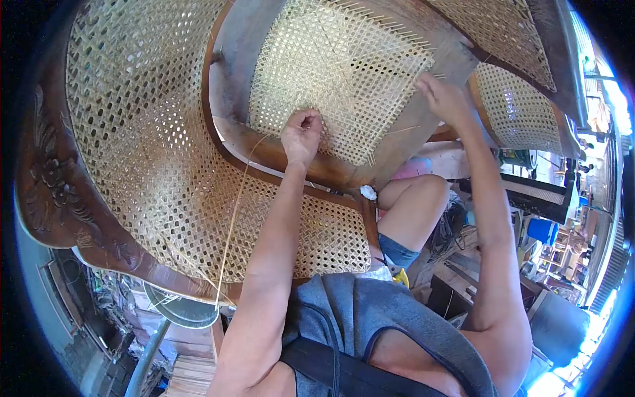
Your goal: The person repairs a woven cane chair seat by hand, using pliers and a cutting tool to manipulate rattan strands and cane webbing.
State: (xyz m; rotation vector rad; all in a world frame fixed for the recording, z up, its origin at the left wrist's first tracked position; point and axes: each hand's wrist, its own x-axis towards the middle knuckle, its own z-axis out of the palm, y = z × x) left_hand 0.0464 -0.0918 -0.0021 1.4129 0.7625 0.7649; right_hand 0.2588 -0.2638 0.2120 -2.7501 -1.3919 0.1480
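A pale woven cane panel [331, 73] fills a brown wooden chair seat frame [231, 86], with loose cane ends sticking out along its far and right edges. Over the panel's near edge is my left hand [303, 135], thumb and fingers closed in a pinch; what lies between them is too fine to make out. A long thin cane strand [233, 231] hangs from the frame just left of this hand. My right hand [444, 100] is at the panel's right edge, above the wooden rail, its fingers pressed together. Whatever they grip is not visible.
Finished cane mesh [145, 126] in a carved wooden frame [53, 178] curves around the left and front. More cane panels [519, 106] stand at the right. A round basin [182, 308] is low at the left, and a blue container [542, 230] is far right.
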